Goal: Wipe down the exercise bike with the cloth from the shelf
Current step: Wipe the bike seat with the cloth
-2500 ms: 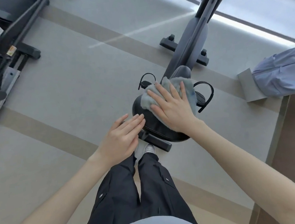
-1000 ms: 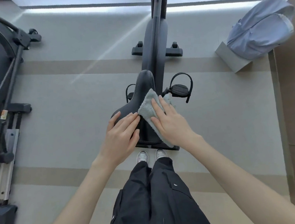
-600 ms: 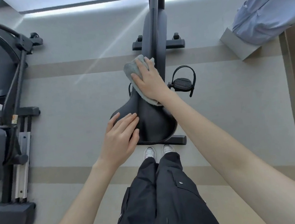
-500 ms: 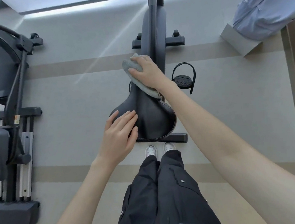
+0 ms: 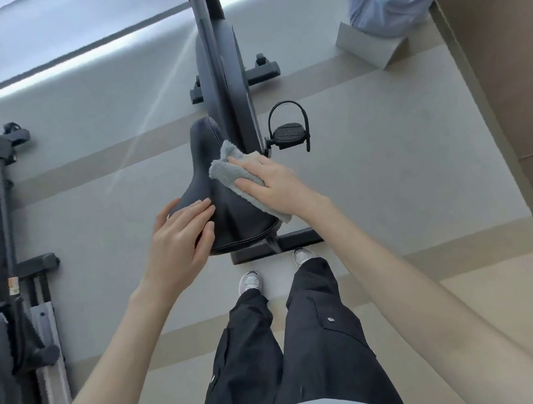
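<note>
On the saddle (image 5: 231, 220), right hand (image 5: 273, 185) pressing grey cloth (image 5: 224, 171), left hand (image 5: 178, 237) flat

Our right hand (image 5: 275, 183) presses cloth (image 5: 224, 173) flat on saddle (image 5: 238, 223), right side. Our left hand (image 5: 180, 240) rests flat on saddle's left rear. Pedal (image 5: 288, 133) near cloth.

Head view, steeply down, seemingly near saddle (image 5: 227, 211)

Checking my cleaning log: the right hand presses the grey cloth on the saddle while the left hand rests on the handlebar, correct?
Not quite. In the head view the left hand rests on the saddle, at its rear left edge, not on a handlebar. The right hand does press the grey cloth on the saddle.
</note>
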Demonstrator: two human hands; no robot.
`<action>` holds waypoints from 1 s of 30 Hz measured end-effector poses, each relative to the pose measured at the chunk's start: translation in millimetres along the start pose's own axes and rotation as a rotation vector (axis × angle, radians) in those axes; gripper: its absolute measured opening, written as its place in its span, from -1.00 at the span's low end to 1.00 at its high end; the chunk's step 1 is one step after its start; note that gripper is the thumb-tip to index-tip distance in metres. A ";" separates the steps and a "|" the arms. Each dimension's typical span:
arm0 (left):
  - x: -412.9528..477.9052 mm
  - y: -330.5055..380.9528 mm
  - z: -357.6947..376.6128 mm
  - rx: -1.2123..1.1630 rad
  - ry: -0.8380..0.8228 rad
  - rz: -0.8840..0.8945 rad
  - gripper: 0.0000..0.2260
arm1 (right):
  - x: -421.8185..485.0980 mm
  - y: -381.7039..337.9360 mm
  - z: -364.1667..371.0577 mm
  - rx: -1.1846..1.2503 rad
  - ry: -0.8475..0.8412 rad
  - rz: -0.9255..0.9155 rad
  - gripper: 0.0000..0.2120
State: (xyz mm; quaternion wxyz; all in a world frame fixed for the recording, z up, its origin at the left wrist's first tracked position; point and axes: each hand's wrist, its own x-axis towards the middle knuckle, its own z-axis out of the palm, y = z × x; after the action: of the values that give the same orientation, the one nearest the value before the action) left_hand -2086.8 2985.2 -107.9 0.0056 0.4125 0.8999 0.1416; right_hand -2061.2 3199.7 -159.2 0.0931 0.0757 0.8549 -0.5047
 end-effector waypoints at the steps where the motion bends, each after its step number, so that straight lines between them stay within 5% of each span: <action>1: 1.0 -3.1 -1.1 -0.004 -0.004 0.028 -0.71 | -7.9 0.2 3.3 0.036 0.064 0.002 -0.62; 15: 7.9 -60.0 -3.3 -0.141 -0.119 0.441 -0.68 | -40.3 -53.6 148.0 0.156 1.162 0.350 -0.57; 19: 12.9 -69.9 -4.1 -0.157 -0.140 0.516 -0.69 | -29.1 -76.3 178.8 0.106 1.226 0.418 -0.53; 30: 37.8 -84.1 -11.2 -0.134 -0.224 0.699 -0.70 | -23.4 -27.1 86.7 0.471 1.126 0.455 -0.63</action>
State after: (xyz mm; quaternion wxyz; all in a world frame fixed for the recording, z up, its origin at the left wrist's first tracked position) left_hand -2175.5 2958.4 -114.9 0.0823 0.7065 0.6872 0.1478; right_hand -2037.4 3109.9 -171.7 -0.2837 0.5262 0.6022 -0.5292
